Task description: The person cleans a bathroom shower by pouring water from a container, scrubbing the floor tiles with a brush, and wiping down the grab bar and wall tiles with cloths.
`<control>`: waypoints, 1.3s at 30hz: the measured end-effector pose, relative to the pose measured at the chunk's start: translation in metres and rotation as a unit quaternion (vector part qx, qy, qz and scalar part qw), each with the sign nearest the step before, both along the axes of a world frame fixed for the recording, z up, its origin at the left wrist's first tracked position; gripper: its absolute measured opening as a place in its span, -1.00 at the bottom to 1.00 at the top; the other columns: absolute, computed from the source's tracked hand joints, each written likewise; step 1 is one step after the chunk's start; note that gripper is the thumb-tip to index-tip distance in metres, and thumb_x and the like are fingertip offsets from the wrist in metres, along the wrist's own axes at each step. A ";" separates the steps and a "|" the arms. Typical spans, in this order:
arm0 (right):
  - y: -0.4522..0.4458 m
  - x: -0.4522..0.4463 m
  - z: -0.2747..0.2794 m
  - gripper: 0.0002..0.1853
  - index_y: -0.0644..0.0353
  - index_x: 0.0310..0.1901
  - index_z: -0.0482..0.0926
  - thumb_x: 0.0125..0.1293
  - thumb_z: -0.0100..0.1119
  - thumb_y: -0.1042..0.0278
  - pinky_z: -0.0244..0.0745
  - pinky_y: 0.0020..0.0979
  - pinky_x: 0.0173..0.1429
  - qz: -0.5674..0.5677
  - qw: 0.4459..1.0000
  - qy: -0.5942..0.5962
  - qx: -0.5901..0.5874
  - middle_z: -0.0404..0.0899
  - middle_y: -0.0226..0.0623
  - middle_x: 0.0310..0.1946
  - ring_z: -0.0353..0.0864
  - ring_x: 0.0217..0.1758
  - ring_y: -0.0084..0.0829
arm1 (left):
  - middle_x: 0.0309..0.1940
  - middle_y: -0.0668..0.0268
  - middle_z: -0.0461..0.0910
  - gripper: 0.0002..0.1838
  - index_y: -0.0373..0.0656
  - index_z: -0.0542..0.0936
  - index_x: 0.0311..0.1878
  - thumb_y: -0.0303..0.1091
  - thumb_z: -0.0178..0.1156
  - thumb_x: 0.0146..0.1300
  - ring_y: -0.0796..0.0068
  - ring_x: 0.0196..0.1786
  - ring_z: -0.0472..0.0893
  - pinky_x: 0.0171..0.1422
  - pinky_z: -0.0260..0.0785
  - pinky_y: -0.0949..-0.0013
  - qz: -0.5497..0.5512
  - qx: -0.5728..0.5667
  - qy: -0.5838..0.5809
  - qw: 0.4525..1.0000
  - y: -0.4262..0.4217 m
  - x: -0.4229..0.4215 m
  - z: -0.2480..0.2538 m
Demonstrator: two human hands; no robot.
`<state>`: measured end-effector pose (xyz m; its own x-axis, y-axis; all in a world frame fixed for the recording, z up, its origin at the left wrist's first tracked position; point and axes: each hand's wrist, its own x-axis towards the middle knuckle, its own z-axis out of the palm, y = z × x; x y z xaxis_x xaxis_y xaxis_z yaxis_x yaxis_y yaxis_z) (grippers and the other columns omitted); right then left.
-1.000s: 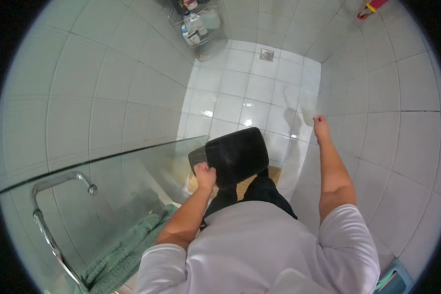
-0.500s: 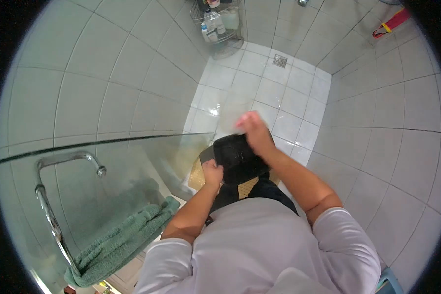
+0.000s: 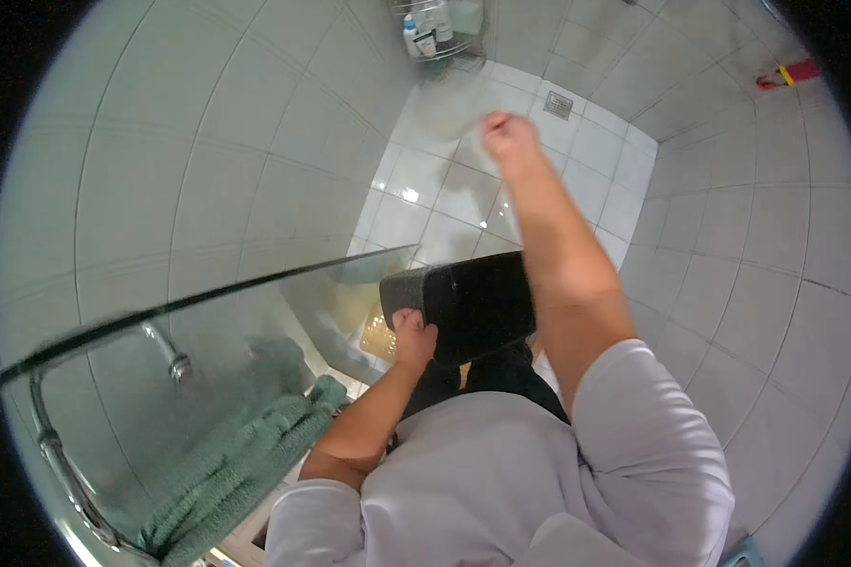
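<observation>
My left hand (image 3: 411,335) is closed on the left side of a black, box-like bin (image 3: 477,302), which sits tilted in front of my legs. Out over the white floor, my right hand (image 3: 509,135) is a closed fist at the end of an outstretched arm. A pale translucent thing (image 3: 446,109), smeared by motion, shows just left of that fist and appears held by it. I cannot make out its kind. My right forearm covers the bin's right edge.
A glass panel (image 3: 217,293) with a metal handle stands at left, a green towel (image 3: 255,454) beside it. The white tiled floor (image 3: 425,180) is wet and has a drain (image 3: 558,104). A wire rack (image 3: 440,42) of bottles hangs at the back corner.
My right hand has swung forward and up, away from the bin, with the pale blurred thing following. The bin has turned slightly; my left hand stays on it. The view has shifted.
</observation>
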<state>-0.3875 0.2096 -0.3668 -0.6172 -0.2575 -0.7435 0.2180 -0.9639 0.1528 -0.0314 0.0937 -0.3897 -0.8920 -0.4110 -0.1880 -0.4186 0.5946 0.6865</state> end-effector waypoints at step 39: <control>0.369 0.204 0.019 -0.79 0.17 -0.33 0.32 0.13 0.01 0.21 0.28 -0.54 -0.56 0.673 0.275 0.223 0.649 0.43 -0.40 -0.55 0.44 -0.52 -0.57 | -0.62 0.39 0.33 -0.91 -0.21 0.36 -0.49 -0.62 -0.04 -0.10 0.57 -0.55 0.32 -0.45 0.19 0.50 0.622 0.289 0.169 0.708 0.054 0.280 0.051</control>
